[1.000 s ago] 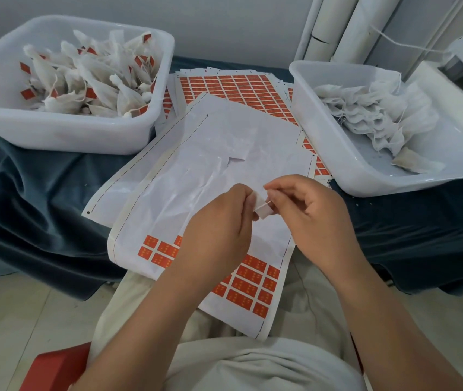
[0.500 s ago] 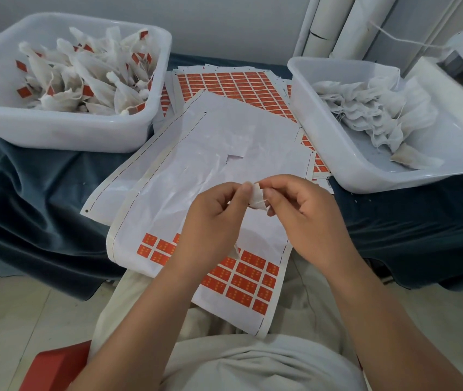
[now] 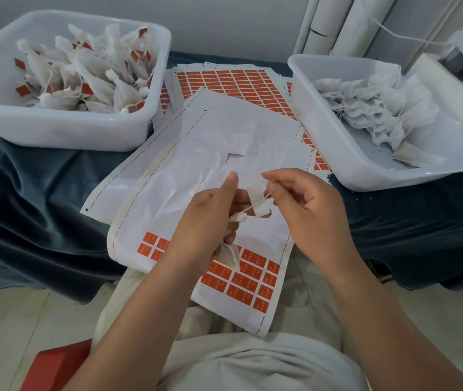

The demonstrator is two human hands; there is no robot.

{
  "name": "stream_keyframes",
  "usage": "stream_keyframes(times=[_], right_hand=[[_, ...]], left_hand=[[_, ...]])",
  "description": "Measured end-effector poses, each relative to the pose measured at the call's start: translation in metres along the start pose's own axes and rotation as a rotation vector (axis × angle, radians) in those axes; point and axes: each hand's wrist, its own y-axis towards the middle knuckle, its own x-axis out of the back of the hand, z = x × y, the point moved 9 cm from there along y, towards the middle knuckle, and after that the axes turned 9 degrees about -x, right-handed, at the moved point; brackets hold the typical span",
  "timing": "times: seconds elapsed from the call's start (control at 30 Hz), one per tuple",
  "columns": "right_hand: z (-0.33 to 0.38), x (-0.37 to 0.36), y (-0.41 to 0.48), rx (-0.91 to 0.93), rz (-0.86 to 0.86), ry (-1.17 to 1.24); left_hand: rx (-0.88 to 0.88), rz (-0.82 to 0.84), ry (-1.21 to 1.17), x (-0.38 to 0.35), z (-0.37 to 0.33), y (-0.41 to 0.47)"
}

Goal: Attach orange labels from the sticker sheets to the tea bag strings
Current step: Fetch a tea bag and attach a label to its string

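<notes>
My left hand [image 3: 210,221] grips a white tea bag [image 3: 229,253], whose body hangs out below the fingers over the sticker sheet [image 3: 241,283]. A pale string [image 3: 257,206] runs from the bag's knotted top up to my right hand [image 3: 306,210], which pinches its end. A label [image 3: 258,200], showing its white back, lies between the two hands with the string across it. The sheet on my lap has orange labels only along its near edge.
A white tub [image 3: 64,131] at the left holds tea bags with orange labels. Another white tub [image 3: 323,128] at the right holds plain tea bags. Full orange sheets [image 3: 230,83] lie between them on the dark cloth [image 3: 33,193]. White tubes [image 3: 337,24] lean at the back.
My hands have moved apart. The string is now drawn out between them, with the label lying across it.
</notes>
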Motion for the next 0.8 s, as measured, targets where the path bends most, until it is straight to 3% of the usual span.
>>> stream_keyframes(times=[0.27, 0.43, 0.63, 0.8], right_hand=[[0.005, 0.003, -0.002, 0.025, -0.032, 0.092], [0.007, 0.003, -0.003, 0.048, -0.043, 0.098], [0.009, 0.005, -0.005, 0.085, -0.071, 0.130], [0.011, 0.005, -0.007, 0.129, -0.094, 0.132]], left_hand=[[0.119, 0.082, -0.295, -0.008, 0.013, 0.003], [0.115, 0.134, -0.245, -0.010, 0.017, 0.006], [0.163, 0.203, -0.393, -0.016, 0.026, 0.007], [0.188, 0.263, -0.385, -0.020, 0.031, 0.006]])
